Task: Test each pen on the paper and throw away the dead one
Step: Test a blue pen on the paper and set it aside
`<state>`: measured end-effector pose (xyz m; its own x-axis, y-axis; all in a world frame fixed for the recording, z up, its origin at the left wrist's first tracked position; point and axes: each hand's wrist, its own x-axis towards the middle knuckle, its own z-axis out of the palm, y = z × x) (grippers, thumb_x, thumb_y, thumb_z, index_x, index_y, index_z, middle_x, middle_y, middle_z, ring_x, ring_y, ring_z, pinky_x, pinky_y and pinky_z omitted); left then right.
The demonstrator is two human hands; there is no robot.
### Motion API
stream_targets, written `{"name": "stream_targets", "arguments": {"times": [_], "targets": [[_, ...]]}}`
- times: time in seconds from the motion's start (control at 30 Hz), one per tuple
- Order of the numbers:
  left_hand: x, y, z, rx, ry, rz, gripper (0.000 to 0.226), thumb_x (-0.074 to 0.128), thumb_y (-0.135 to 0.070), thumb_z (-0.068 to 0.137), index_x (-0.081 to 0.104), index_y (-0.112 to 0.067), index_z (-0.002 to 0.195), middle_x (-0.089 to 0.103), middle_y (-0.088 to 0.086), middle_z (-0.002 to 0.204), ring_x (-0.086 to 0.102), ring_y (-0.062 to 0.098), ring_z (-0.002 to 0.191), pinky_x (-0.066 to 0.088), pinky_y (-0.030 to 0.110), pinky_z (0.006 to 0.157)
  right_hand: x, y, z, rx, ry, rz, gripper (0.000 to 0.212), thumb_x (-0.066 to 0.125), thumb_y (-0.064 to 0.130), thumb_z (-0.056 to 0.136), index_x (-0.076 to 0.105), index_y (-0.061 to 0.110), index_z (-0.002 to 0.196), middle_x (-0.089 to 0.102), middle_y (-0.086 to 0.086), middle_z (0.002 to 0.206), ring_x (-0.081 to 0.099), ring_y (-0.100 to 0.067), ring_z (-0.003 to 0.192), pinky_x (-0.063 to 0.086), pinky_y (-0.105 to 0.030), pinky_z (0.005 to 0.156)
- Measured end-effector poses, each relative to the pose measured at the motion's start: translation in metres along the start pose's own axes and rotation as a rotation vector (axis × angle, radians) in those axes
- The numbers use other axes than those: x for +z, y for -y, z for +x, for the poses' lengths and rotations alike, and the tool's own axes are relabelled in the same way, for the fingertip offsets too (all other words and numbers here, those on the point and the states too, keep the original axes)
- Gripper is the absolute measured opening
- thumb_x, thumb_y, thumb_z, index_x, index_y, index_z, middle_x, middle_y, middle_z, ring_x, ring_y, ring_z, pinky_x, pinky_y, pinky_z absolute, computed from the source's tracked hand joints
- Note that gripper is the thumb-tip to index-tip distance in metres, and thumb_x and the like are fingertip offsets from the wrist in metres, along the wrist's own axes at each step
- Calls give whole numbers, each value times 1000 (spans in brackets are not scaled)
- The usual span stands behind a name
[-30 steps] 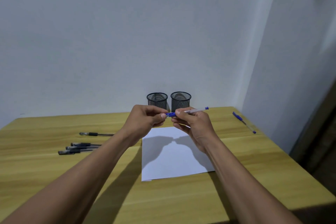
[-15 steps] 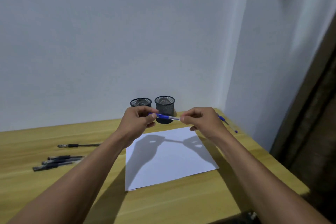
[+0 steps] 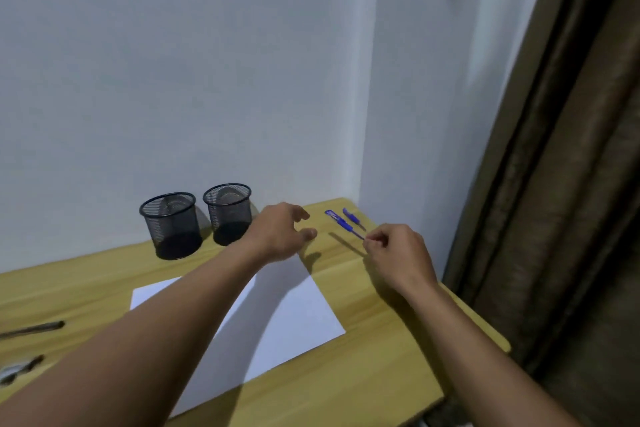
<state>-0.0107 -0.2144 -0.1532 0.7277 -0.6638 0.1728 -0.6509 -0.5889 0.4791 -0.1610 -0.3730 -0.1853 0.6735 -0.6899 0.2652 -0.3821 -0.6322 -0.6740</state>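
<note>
The right hand (image 3: 398,255) pinches the near end of the blue pen (image 3: 341,222). The pen points away to the far corner, just over the bench (image 3: 381,374). The left hand (image 3: 278,234) is loose, holding nothing. The paper (image 3: 294,315) lies closer, to the left.

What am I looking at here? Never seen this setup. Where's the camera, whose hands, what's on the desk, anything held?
There is no robot. A person wears one wide-angle camera on the head, so you look down along their own two arms. The left hand is open and holds nothing. The right hand pinches the end of a blue pen, which is lifted a little off the wooden table. A second blue pen lies near the table's far corner. Also on the table are a white sheet of paper, two black mesh cups against the wall, and dark pens at the left edge.
</note>
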Motion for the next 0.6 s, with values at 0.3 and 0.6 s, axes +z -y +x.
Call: {"name": "stream_targets", "arguments": {"times": [0.3, 0.6], "targets": [[63, -22, 41, 30, 298, 259, 43, 65, -64, 78, 66, -22, 88, 67, 4, 96, 61, 27, 96, 49, 32, 80, 28, -37, 20, 3, -44, -264, 25, 56, 26, 99, 79, 17, 98, 73, -7, 105, 65, -29, 102, 56, -40, 83], [59, -23, 35, 27, 294, 271, 72, 63, -67, 79, 61, -16, 130, 64, 6, 127, 58, 25, 117, 49, 38, 98, 18, -35, 15, -38, -57, -219, 24, 60, 32, 100, 77, 16, 102, 72, -3, 102, 64, -23, 97, 57, -39, 78]]}}
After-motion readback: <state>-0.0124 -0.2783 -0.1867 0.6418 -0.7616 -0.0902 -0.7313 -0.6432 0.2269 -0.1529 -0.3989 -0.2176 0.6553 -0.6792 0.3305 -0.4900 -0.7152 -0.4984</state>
